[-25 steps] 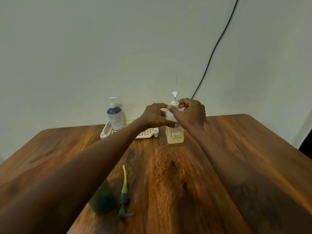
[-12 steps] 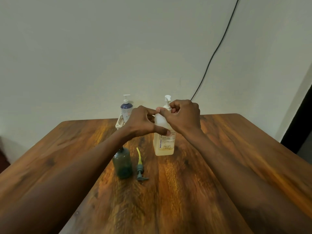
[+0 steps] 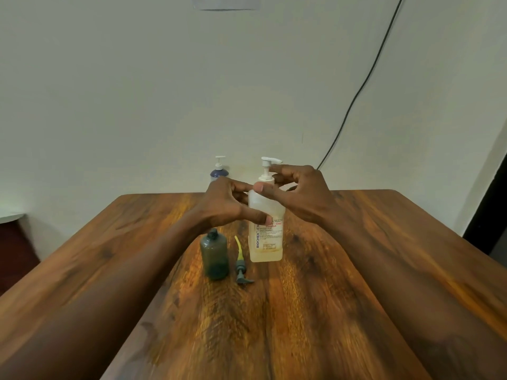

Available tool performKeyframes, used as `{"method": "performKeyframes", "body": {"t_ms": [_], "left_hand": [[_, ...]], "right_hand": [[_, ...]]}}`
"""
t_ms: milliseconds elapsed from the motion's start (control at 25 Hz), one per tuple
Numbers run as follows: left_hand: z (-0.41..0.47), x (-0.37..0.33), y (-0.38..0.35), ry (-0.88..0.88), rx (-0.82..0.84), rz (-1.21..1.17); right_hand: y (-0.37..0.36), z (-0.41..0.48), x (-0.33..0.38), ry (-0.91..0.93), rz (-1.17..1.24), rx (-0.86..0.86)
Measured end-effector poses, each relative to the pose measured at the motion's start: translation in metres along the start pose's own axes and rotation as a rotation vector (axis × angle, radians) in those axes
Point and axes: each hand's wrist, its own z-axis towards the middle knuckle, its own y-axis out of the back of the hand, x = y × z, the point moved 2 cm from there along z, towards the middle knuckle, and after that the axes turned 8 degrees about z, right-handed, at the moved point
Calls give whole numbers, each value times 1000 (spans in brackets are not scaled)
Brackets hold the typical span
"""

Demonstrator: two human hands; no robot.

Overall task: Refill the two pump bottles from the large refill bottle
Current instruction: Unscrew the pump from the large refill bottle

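The large refill bottle (image 3: 265, 242), translucent with pale yellow liquid and a white pump top, stands upright mid-table. My left hand (image 3: 225, 204) grips its left side, thumb across the label. My right hand (image 3: 301, 196) is at its neck, with the thumb on the shoulder and the fingers curled loosely around the pump collar. A small dark green bottle (image 3: 214, 256) stands open just left of it. Its removed pump (image 3: 241, 266), with a yellow tube, lies on the table between the two. A blue pump bottle (image 3: 219, 171) stands behind my left hand, mostly hidden.
The wooden table (image 3: 356, 270) reaches to the pale wall. A black cable (image 3: 356, 97) runs down the wall at the right. A dark opening (image 3: 491, 215) lies beyond the table's right edge, and a dark red object (image 3: 13, 242) is beside the left edge.
The refill bottle has come from beside the tray at the back to next to the green bottle. My right fingers have loosened and spread around the pump neck.
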Motion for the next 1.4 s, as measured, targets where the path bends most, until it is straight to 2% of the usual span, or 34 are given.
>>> {"method": "performKeyframes", "body": {"t_ms": [160, 280, 440, 520, 720, 840, 1000, 1080, 1240, 1320, 1400], "left_hand": [[-1, -6, -1, -21, -39, 38], [-1, -5, -2, -11, -55, 43], [-2, -4, -2, -4, -58, 31], [-3, -6, -3, -7, -62, 35], [-2, -13, -9, -36, -90, 98], [-4, -13, -9, -37, -71, 77], [-7, -8, -7, -26, -78, 69], [-7, -8, -8, -25, -86, 76], [-6, -13, -10, -36, -95, 92], [-5, -12, -10, -25, -85, 89], [-5, -7, -9, -7, -71, 84]], "right_hand": [[-1, -3, 3, -11, -80, -189], [1, -1, 2, -96, 38, -89], [5, -3, -1, -108, 150, 22], [7, -5, 1, -112, 157, 5], [6, -9, 8, -72, -18, -176], [4, -6, 9, -61, 8, -68], [8, -8, 7, -165, 277, 136], [4, -9, 7, -139, 158, 87], [-3, -10, 15, -55, -112, -174], [-2, -7, 17, -64, -72, -148], [-2, -4, 15, -91, 13, -22]]}}
